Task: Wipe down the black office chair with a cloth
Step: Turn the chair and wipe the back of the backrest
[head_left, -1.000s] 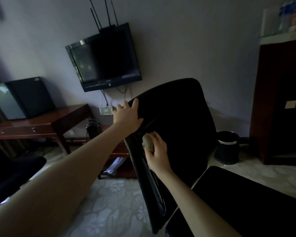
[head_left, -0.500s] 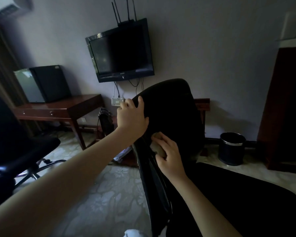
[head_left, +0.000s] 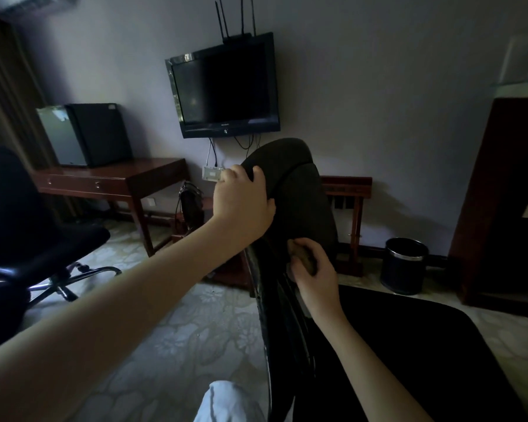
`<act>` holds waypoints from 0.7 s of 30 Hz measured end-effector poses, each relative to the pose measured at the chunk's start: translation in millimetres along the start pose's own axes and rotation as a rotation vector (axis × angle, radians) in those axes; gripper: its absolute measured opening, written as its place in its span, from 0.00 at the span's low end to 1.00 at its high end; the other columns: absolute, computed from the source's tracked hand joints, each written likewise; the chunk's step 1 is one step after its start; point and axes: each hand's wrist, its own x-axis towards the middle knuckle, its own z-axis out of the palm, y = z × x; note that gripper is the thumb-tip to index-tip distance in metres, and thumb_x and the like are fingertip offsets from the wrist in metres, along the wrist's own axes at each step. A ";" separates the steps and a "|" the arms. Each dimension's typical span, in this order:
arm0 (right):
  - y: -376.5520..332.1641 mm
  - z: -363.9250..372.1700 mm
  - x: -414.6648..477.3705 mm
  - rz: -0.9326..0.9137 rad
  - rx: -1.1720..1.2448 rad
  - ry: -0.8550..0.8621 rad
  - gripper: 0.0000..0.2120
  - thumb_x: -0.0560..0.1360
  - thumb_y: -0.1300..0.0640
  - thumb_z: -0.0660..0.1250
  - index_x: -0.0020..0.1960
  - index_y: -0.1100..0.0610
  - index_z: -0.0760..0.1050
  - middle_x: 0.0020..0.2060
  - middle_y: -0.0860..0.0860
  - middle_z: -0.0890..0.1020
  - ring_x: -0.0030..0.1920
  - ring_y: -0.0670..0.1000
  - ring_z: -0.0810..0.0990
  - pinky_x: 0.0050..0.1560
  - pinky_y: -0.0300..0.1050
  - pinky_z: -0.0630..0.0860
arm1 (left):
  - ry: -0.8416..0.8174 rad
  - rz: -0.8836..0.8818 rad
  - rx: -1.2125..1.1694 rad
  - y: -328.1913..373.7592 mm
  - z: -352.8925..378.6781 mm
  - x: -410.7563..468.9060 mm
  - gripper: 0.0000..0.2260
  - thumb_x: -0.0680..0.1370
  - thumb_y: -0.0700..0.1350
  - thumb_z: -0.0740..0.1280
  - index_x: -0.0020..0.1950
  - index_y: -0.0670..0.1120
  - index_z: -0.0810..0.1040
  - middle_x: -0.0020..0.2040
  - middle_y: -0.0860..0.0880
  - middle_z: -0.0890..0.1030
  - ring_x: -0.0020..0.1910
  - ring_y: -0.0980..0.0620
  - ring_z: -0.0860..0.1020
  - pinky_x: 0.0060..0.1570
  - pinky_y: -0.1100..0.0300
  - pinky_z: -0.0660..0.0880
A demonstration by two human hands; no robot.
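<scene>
Gripping the top edge of the chair [head_left: 305, 190], the left hand [head_left: 241, 202] curls its fingers over it; the right hand [head_left: 314, 278] pinches one balled cloth [head_left: 303, 257] against the backrest, lower down. Dim room, patterned carpet [head_left: 180, 330]. Two black chairs in all, the spare chair [head_left: 28, 223] at left; one wall TV [head_left: 226, 89], one desk [head_left: 119, 178], one bin [head_left: 404, 266] at right.
</scene>
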 end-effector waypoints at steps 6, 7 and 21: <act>-5.0 -8.3 -21.3 -0.103 -0.027 -0.003 0.20 0.74 0.62 0.67 0.57 0.39 0.71 0.51 0.41 0.78 0.53 0.41 0.78 0.53 0.33 0.74 | 0.028 -0.038 0.068 11.2 -2.4 -4.9 0.29 0.80 0.56 0.53 0.74 0.40 0.52 0.65 0.33 0.65 0.61 0.37 0.68 0.54 0.51 0.70; -8.0 -5.2 -21.7 -0.169 -0.059 -0.015 0.20 0.74 0.59 0.68 0.59 0.38 0.70 0.53 0.39 0.77 0.55 0.40 0.77 0.56 0.33 0.73 | 0.030 -0.044 0.079 12.5 -2.3 -4.9 0.29 0.80 0.56 0.53 0.74 0.39 0.53 0.65 0.32 0.65 0.61 0.37 0.68 0.54 0.51 0.70; 57.1 -19.2 -37.1 -0.691 -0.625 0.115 0.06 0.71 0.60 0.67 0.47 0.60 0.80 0.53 0.52 0.82 0.49 0.52 0.80 0.56 0.37 0.73 | 0.080 -0.027 0.114 7.9 6.5 -2.3 0.29 0.81 0.57 0.51 0.75 0.39 0.52 0.67 0.31 0.63 0.62 0.37 0.68 0.57 0.51 0.69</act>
